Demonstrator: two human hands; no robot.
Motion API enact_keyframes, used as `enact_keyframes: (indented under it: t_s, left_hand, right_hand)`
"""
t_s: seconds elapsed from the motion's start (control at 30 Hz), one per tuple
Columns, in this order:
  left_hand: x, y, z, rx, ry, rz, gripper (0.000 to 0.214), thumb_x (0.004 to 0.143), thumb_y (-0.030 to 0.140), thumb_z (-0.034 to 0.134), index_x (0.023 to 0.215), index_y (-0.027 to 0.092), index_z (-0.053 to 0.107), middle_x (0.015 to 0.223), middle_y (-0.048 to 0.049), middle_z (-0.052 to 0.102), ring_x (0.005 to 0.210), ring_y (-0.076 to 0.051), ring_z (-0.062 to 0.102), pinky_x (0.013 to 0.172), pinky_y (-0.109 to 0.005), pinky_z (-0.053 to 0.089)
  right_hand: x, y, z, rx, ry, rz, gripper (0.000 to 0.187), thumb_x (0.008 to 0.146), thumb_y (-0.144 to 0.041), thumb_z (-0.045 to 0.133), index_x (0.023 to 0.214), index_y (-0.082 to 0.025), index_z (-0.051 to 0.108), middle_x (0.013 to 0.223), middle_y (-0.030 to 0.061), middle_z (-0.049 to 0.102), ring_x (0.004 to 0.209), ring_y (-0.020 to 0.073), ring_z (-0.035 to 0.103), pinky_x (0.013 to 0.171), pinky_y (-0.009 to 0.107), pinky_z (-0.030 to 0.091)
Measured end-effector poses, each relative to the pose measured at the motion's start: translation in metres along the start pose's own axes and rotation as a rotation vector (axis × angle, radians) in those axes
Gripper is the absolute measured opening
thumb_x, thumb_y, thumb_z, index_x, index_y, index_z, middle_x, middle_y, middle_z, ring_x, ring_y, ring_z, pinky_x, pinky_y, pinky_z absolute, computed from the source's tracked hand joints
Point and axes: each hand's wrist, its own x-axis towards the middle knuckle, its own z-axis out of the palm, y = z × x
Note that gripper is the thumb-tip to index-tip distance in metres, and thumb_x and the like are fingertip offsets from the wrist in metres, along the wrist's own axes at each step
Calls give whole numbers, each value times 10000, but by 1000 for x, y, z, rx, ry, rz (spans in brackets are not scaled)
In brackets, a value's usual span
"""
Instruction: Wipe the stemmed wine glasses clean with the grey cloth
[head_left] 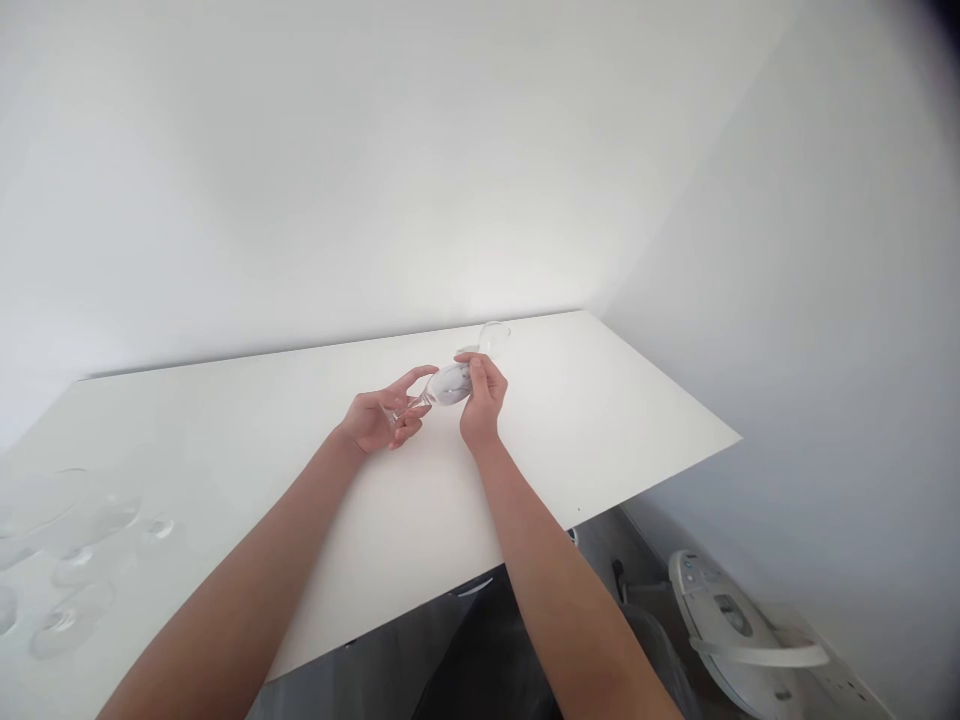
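A clear stemmed wine glass is held on its side over the white table, its bowl toward the right. My left hand is around the stem and foot end, with the index finger stretched along toward the bowl. At the rim end, my right hand grips the bowl between thumb and fingers. Something whitish grey shows in the bowl; I cannot tell whether it is a cloth or a reflection. Just behind my right hand, another clear glass rests near the table's back edge.
Several clear glass pieces, among them a round glass foot, stand on the left of the white table. A wall runs along the back and right. On the floor at lower right is a white appliance with a handle.
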Motion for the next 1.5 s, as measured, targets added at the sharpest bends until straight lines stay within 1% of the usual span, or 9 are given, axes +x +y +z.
enact_keyframes:
  t_s: [0.43,0.6,0.73,0.8,0.97,1.1,1.2,1.33,1.5]
  left_hand:
    - [0,0,2,-17,8,-15,722,829,192,540,1536,313,451,661,53,437,445,-136,475,330,-205,399]
    - [-2,0,0,-9,7,15,735,860,231,566,1576,318,423,653,55,444,445,-130,472,391,-234,448]
    - [-3,-1,1,37,14,89,836,890,293,653,1658,323,322,677,56,491,492,-122,517,525,-271,532]
    - [-2,-3,4,62,43,98,863,903,327,694,1673,316,305,744,36,549,581,-130,582,627,-296,575]
    - [6,-9,5,79,108,107,890,927,385,758,1680,349,285,901,-13,657,804,-175,698,801,-353,601]
    - [8,-11,3,97,163,167,899,944,312,756,1691,371,260,927,-26,691,823,-166,707,825,-334,581]
    - [6,-9,6,141,147,158,904,958,282,735,1699,407,232,909,-16,672,822,-167,709,816,-332,574]
    - [2,-6,11,198,109,91,942,949,257,737,1697,461,201,837,20,623,783,-166,701,748,-311,562]
    - [3,-5,12,176,121,146,1064,908,183,768,1704,473,123,851,18,681,783,-158,695,826,-334,556]
  right_hand:
    - [6,-3,-1,-165,150,-52,294,990,-461,619,856,-202,655,602,-64,477,611,130,465,674,285,444]
    - [20,-13,-4,-286,275,-40,313,1023,-501,554,941,-209,632,664,-38,525,653,153,534,656,288,455]
    - [34,-36,-9,-306,431,-234,356,1058,-541,496,1087,-208,619,845,32,603,767,177,598,710,315,481]
    - [33,-39,-8,-355,329,-334,363,1070,-514,500,1234,-209,613,929,65,632,828,197,627,745,337,491]
    - [13,-6,4,-637,-219,-505,297,1067,-412,531,1264,-230,659,949,82,694,920,245,637,902,428,495]
    - [4,16,4,-614,-415,-539,298,1057,-336,513,1277,-209,670,1138,135,674,1082,270,606,953,447,514]
    - [5,16,-4,-551,-444,-494,292,1040,-336,539,1273,-213,665,1156,130,628,1091,259,608,939,428,536]
    - [6,15,-9,-517,-190,-394,253,1081,-334,447,1214,-223,631,1094,105,609,1008,231,616,893,398,530]
    - [3,19,-4,-636,-423,-520,202,1045,-330,507,1130,-231,661,1047,113,645,979,246,621,892,407,516]
